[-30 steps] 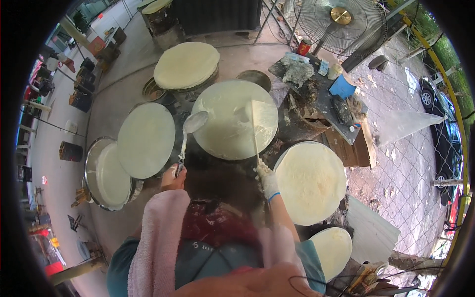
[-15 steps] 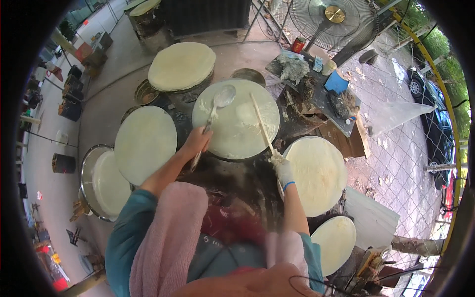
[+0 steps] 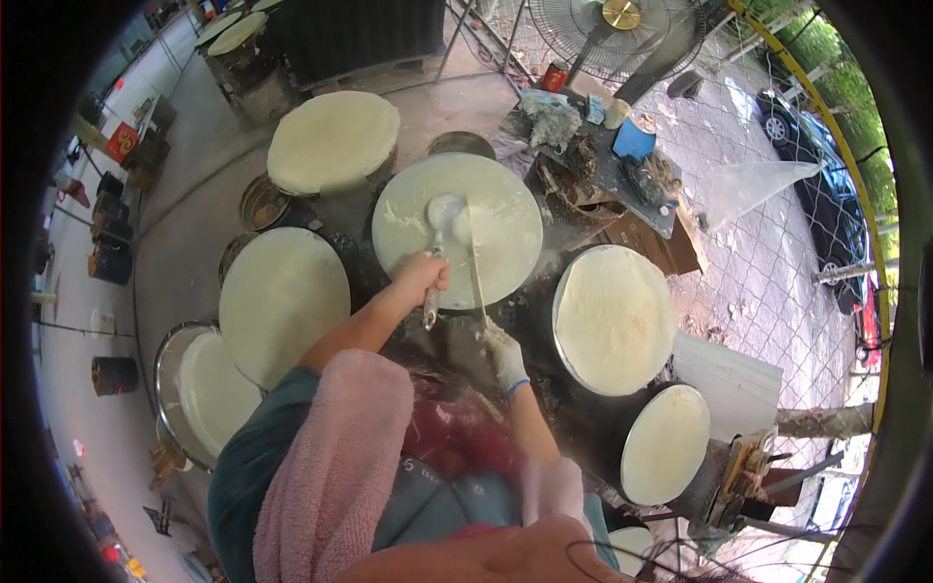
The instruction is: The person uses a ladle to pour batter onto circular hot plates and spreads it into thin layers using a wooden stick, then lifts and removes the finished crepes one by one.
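Bare and closed, my left hand (image 3: 420, 276) grips the handle of a metal ladle (image 3: 445, 210), its round bowl down on the middle round griddle (image 3: 406, 199). Pale batter coats that griddle. A white glove covers my right hand (image 3: 505, 356), which is closed around the near end of a thin, flat wooden stick (image 3: 476, 255). The stick lies across the batter just right of the ladle's bowl. Batter residue sticks to the glove's fingers.
Pale-topped rounds stand about me: one at far left (image 3: 332, 141), one at left (image 3: 282, 306), two at right (image 3: 614, 321) (image 3: 666, 445). A metal basin (image 3: 167, 408) of batter sits lower left. Beyond are a cluttered side table (image 3: 622, 180), a large fan (image 3: 622, 39) and a wire fence (image 3: 758, 253).
The ladle has moved right and nearer, to the griddle's middle. My right hand has brought the stick left, close beside it. The whole view has shifted somewhat.
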A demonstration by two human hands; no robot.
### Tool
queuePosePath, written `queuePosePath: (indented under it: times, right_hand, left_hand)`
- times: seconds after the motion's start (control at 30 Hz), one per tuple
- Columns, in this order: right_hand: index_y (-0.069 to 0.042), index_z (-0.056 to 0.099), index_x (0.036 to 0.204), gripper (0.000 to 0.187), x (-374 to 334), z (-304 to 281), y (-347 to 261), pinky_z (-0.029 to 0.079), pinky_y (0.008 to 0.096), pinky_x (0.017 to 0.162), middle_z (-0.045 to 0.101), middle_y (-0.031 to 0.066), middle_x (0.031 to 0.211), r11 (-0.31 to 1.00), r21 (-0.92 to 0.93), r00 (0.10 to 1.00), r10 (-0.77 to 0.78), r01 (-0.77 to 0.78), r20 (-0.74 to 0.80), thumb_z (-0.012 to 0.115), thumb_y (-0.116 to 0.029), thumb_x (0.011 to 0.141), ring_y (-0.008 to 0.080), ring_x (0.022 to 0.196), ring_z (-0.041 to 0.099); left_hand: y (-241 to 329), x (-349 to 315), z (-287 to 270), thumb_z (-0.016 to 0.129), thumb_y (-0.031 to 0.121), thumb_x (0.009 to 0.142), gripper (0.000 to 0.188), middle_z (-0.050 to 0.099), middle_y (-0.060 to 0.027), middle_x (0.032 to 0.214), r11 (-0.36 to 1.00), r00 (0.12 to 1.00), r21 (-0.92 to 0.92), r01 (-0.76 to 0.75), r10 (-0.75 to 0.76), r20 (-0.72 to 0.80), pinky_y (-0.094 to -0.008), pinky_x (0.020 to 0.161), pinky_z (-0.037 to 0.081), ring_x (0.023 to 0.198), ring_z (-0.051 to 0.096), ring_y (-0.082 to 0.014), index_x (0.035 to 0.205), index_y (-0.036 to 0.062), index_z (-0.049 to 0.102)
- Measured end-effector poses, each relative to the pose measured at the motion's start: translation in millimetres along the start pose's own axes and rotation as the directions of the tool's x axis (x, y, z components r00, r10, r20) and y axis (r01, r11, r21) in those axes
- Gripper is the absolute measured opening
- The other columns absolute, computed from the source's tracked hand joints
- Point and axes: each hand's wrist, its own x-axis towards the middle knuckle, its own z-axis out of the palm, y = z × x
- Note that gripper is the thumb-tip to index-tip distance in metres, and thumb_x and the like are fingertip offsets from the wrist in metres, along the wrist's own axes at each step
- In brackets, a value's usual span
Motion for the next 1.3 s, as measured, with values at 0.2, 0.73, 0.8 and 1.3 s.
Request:
queuePosePath:
  times: [0.2, 0.73, 0.8, 1.3]
  right_hand:
    - [-0.006, 0.064, 0.098, 0.019, 10, 1, 4, 0.037, 0.0181, 0.049, 0.061, -0.0052, 0.078, 0.977, -0.08, 0.974, -0.207, 0.2, -0.097, 0.067, -0.013, 0.081, 0.0033, 0.056, 0.048]
    - [0.002, 0.049, 0.126, 0.044, -43, -19, 16, 0.047, 0.025, 0.081, 0.06, 0.0055, 0.107, 0.919, -0.287, 0.954, -0.296, 0.269, -0.053, 0.061, -0.008, 0.085, 0.0097, 0.093, 0.056]
    - [0.001, 0.053, 0.121, 0.039, -47, -75, 42, 0.045, 0.023, 0.083, 0.061, 0.0038, 0.108, 0.761, -0.548, 0.935, -0.326, 0.348, 0.14, 0.061, -0.01, 0.085, 0.0089, 0.091, 0.057]
    - [0.001, 0.033, 0.127, 0.058, -50, -339, -39, 0.051, 0.0262, 0.068, 0.058, 0.0109, 0.09, 0.694, 0.12, 0.583, -0.484, 0.71, -0.652, 0.061, 0.003, 0.076, 0.0207, 0.082, 0.061]
  left_hand:
    - [3, -20, -3, 0.049, 0.002, 0.08, 0.01, 0.046, -0.0073, 0.062, 0.956, 0.987, -0.248, 0.157, -0.143, 0.072, -0.0283, 0.042, 0.034, 0.047, 0.043, -0.0161, 0.071, 0.0, 0.045]
    - [62, -114, -58, 0.036, 0.026, 0.098, 0.025, 0.036, 0.0071, 0.059, 0.845, 0.837, -0.435, 0.312, -0.028, 0.547, -0.0193, 0.037, 0.025, 0.035, 0.03, -0.0019, 0.098, 0.005, 0.049]
    - [49, -117, -39, 0.036, 0.024, 0.098, 0.025, 0.036, 0.0067, 0.058, 0.864, 0.906, -0.43, 0.262, -0.066, 0.419, -0.0196, 0.036, 0.024, 0.034, 0.03, -0.0019, 0.099, 0.0036, 0.049]
    - [19, -155, 135, 0.029, 0.023, 0.099, 0.028, 0.038, 0.0048, 0.058, 0.865, 0.944, -0.443, 0.234, -0.093, 0.316, -0.0232, 0.029, 0.021, 0.029, 0.029, -0.0032, 0.104, -0.0007, 0.044]
